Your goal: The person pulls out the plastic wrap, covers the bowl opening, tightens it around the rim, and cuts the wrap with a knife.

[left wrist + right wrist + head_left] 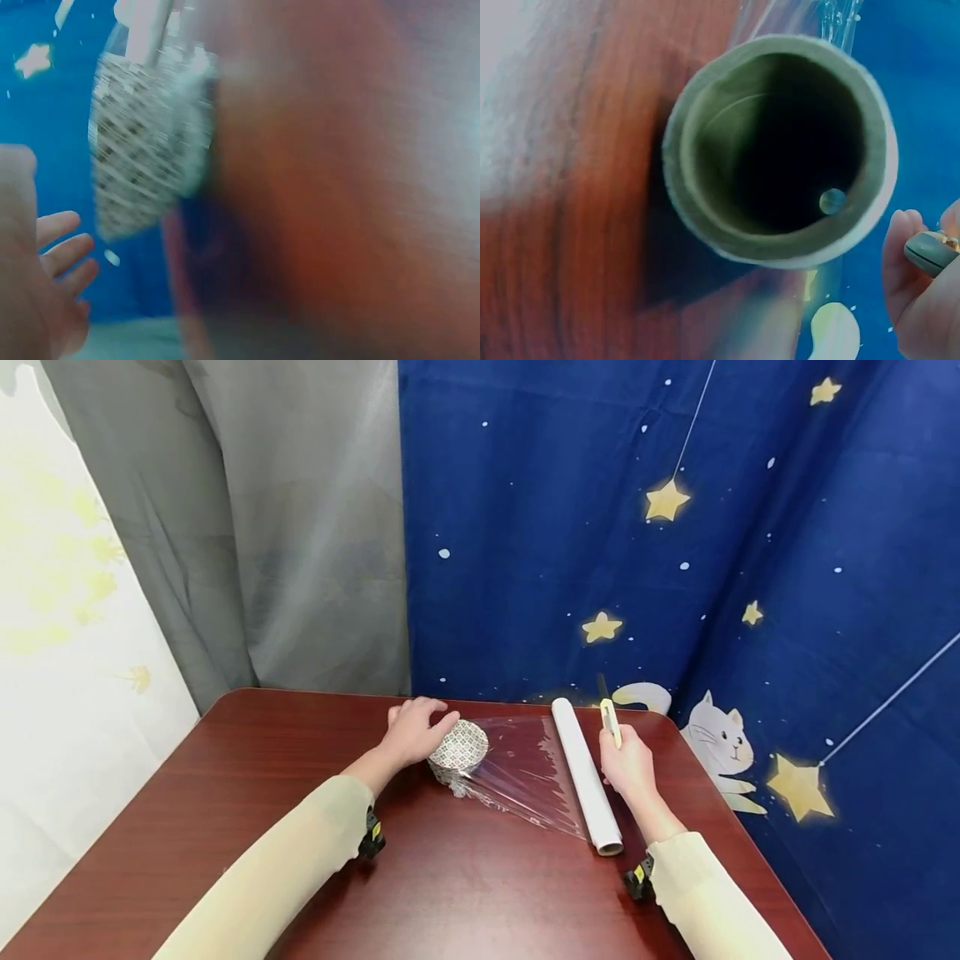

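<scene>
A patterned bowl (461, 745) has clear cling film (528, 768) over it, bunched at its near side. The film stretches right to a white cling film roll (585, 777) lying lengthwise on the table. My left hand (417, 732) is at the bowl's left edge, fingers loosely spread; in the left wrist view its fingers (69, 255) hold nothing beside the blurred bowl (142, 146). Right of the roll, my right hand (628, 762) grips a pale yellow utility knife (611, 720), its dark blade pointing away. The roll's hollow end (889, 180) fills much of the right wrist view.
The reddish-brown wooden table (465, 902) has its far edge close behind the bowl and roll. A grey curtain (322, 527) and a blue star-patterned curtain (525, 527) hang behind it. White fabric (60, 760) hangs along the left.
</scene>
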Tool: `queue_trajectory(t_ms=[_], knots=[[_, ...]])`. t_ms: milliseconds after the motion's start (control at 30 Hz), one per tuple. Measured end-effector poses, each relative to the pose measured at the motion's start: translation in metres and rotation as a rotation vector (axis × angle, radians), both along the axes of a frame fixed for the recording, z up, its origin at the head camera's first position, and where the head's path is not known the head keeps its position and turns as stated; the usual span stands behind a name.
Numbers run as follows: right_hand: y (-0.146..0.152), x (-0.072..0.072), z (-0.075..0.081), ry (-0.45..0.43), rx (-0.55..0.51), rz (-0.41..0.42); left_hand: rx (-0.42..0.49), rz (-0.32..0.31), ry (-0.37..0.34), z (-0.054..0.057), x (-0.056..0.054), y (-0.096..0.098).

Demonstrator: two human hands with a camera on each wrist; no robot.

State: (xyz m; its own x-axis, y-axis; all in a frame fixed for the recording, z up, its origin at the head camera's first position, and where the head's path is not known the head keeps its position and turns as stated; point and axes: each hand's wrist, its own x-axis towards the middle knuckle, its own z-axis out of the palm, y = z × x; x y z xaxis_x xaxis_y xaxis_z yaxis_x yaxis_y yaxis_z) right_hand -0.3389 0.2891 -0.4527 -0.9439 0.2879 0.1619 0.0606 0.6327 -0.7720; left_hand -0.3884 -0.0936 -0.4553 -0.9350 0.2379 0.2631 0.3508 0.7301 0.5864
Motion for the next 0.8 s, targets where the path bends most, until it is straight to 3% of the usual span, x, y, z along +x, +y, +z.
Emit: queue_trajectory(t_ms=[67,133,267,367,600,800], knots=[[-0.002,-0.002,0.003,-0.012,0.044,0.003,-0.077,0.001,0.077,0.015,-0.006,0.014],[-0.005,-0.004,0.005,-0.024,0.088,0.009,-0.115,-0.026,0.103,0.029,-0.012,0.030],[-0.012,-0.010,0.012,-0.038,0.193,0.020,-0.098,-0.119,0.024,0.054,-0.022,0.064],[-0.017,-0.014,0.016,-0.061,0.252,0.026,-0.080,-0.177,-0.058,0.062,-0.031,0.088],[-0.031,-0.019,0.022,-0.153,0.261,0.032,-0.125,-0.211,-0.196,0.060,-0.049,0.130],[-0.040,-0.019,0.023,-0.217,0.229,0.026,-0.264,-0.204,-0.277,0.042,-0.070,0.151]])
